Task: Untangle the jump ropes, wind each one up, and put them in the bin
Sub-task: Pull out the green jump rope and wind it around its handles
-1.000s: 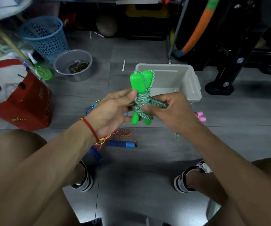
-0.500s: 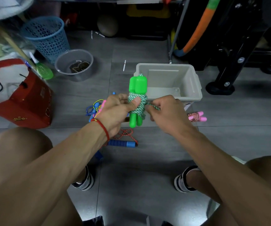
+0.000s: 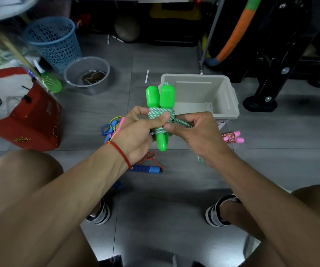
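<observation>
Two bright green jump-rope handles [image 3: 162,99] stand upright side by side, bound by green-and-white cord [image 3: 160,114]. My left hand [image 3: 140,133] grips the wound bundle with its thumb across the coils. My right hand [image 3: 195,132] pinches the loose cord beside the coils; a short tail [image 3: 200,159] hangs below that wrist. The grey bin [image 3: 230,99] sits on the floor just behind the bundle. A wound pink-handled rope [image 3: 232,137] lies right of the bin. A blue handle [image 3: 145,169] with red cord and a tangle of blue and yellow rope [image 3: 110,126] lie under my left hand.
A red box [image 3: 26,116] stands at left, with a blue mesh basket [image 3: 53,39] and a grey bowl [image 3: 87,74] behind it. Black equipment with a round foot [image 3: 260,103] and an orange foam tube [image 3: 232,35] fill the back right. My sandalled feet [image 3: 219,211] rest on the grey floor.
The green bundle turned from edge-on to showing both handles side by side. My right hand brought the cord round the coils, and the loose tail now hangs below my right wrist.
</observation>
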{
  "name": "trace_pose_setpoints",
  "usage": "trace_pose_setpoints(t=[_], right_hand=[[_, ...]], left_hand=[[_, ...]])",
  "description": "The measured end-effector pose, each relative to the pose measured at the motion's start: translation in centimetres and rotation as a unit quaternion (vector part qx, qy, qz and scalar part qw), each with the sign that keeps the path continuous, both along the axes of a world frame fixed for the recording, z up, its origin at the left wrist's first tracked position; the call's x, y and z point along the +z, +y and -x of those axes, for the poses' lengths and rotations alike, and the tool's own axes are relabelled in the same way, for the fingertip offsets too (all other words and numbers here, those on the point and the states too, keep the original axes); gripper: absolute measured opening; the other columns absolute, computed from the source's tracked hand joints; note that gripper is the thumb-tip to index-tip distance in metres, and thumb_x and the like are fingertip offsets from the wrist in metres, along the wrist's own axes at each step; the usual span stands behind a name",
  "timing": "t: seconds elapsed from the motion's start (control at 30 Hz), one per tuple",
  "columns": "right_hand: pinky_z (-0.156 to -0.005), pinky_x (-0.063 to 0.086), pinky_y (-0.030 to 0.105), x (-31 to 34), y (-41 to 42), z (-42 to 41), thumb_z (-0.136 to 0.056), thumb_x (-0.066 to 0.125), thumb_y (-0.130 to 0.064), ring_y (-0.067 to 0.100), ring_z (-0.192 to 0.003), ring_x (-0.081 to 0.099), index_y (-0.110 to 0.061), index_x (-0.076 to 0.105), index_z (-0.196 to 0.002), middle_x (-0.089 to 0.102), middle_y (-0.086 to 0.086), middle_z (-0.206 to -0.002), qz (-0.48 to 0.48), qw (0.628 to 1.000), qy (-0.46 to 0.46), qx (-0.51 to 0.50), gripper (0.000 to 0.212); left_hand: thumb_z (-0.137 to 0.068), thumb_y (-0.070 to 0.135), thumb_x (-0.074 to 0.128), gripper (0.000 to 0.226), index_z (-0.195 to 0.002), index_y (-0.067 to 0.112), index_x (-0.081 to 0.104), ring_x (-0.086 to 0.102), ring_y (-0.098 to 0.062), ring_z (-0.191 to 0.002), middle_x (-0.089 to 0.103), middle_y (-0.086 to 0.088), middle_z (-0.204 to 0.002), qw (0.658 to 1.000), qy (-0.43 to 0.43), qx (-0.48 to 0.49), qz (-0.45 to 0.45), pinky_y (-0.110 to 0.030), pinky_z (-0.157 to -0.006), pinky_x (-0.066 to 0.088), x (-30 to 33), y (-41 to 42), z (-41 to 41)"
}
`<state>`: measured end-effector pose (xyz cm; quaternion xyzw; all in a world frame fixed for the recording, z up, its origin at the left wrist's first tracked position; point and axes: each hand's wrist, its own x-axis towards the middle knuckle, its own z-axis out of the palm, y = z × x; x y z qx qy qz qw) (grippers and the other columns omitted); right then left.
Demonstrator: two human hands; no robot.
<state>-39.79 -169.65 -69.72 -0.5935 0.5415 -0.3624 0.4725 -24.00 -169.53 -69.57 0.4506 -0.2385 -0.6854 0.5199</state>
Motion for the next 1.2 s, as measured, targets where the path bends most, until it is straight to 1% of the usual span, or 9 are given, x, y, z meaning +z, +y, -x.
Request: trace_pose_setpoints(t=[0.1,0.23,0.4,0.5,0.6,0.77,0.93,1.1,1.2], right_hand=[[-0.079,0.06,0.033,0.1,-0.5,0.7,-0.081,0.083,-0.021,0.02,-0.084,0.075,-0.014,0.081,-0.095,0.079,-0.002,-0.084,-0.02,0.999,-0.033,-0.017,0.016],[-0.047,0.038,0.006,0.7,-1.3,2.1,-0.084,0.078,-0.012,-0.003,-0.043,0.054,-0.006,0.076,-0.106,0.067,-0.017,-0.058,-0.099,0.991,-0.093,-0.014,0.023],[-0.044,0.018,0.023,0.0,-1.3,2.5,-0.075,0.077,-0.027,0.011,-0.051,0.021,-0.013,0.08,-0.093,0.058,-0.005,-0.06,-0.124,0.981,-0.144,0.036,0.023],[-0.043,0.027,0.015,0.5,-1.1,2.7,-0.084,0.073,-0.019,0.003,-0.046,0.032,-0.006,0.076,-0.107,0.067,-0.003,-0.067,-0.115,0.983,-0.13,0.065,0.027],[-0.059,0.042,0.008,0.4,-0.9,2.6,-0.09,0.071,-0.012,-0.005,-0.054,0.054,-0.001,0.075,-0.109,0.073,-0.01,-0.068,-0.086,0.991,-0.087,0.046,0.022],[-0.062,0.039,0.025,-0.4,-0.6,1.9,-0.09,0.075,-0.026,0.015,-0.062,0.053,-0.021,0.08,-0.092,0.069,0.0,-0.061,-0.059,0.998,-0.003,-0.021,0.007],[-0.049,0.038,0.016,-0.2,-0.2,0.6,-0.098,0.061,-0.027,0.0,-0.046,0.052,-0.017,0.076,-0.082,0.073,-0.011,-0.065,-0.026,0.983,0.18,0.005,0.024],[-0.039,0.033,0.016,1.2,0.5,0.2,-0.095,0.063,-0.028,0.005,-0.039,0.051,-0.006,0.073,-0.073,0.063,-0.01,-0.049,-0.019,0.988,0.155,-0.001,0.033],[-0.057,0.05,0.03,1.3,0.7,0.1,-0.086,0.073,-0.043,0.017,-0.06,0.064,-0.01,0.076,-0.08,0.071,0.003,-0.067,0.021,0.988,0.153,0.013,0.033]], left_hand=[[-0.088,0.002,0.068,0.026,-0.096,0.013,0.046,0.07,-0.03,-0.086,0.073,-0.018,-0.099,0.999,0.009,-0.034,0.009,-0.059,-0.087,0.057,0.3,-0.2,-0.4],[-0.095,0.013,0.058,0.006,-0.098,0.012,0.052,0.064,-0.032,-0.099,0.064,-0.017,-0.112,0.992,0.02,-0.12,0.041,-0.055,-0.084,0.058,0.2,-0.5,-1.6],[-0.089,0.031,0.061,0.055,-0.133,0.001,0.047,0.055,-0.035,-0.118,0.056,-0.018,-0.131,0.98,0.034,-0.195,0.025,-0.056,-0.088,0.055,-0.4,-0.2,-1.9],[-0.093,0.031,0.052,0.054,-0.135,-0.003,0.052,0.063,-0.036,-0.113,0.062,-0.018,-0.127,0.972,0.047,-0.232,0.009,-0.057,-0.1,0.05,0.0,0.0,-1.7],[-0.093,0.028,0.05,0.046,-0.127,-0.002,0.059,0.066,-0.027,-0.106,0.067,-0.015,-0.122,0.975,0.022,-0.221,0.033,-0.044,-0.098,0.053,-0.3,-0.2,-1.6],[-0.095,0.027,0.054,0.038,-0.12,0.001,0.064,0.064,-0.019,-0.094,0.07,-0.01,-0.106,0.976,-0.111,-0.175,0.069,-0.036,-0.082,0.051,-0.6,-0.4,-1.2],[-0.095,0.033,0.061,0.031,-0.106,0.005,0.07,0.049,-0.03,-0.088,0.064,-0.017,-0.095,0.975,-0.176,-0.12,0.065,-0.046,-0.077,0.035,-1.0,-0.8,-0.9],[-0.095,0.017,0.065,0.031,-0.119,-0.002,0.063,0.066,-0.027,-0.097,0.07,-0.016,-0.107,0.972,-0.198,-0.09,0.09,-0.044,-0.086,0.053,-1.1,-0.9,-0.7],[-0.09,0.014,0.07,0.043,-0.127,-0.004,0.057,0.068,-0.035,-0.104,0.068,-0.023,-0.114,0.978,-0.172,-0.084,0.079,-0.048,-0.09,0.056,-1.2,-0.8,-0.6]])
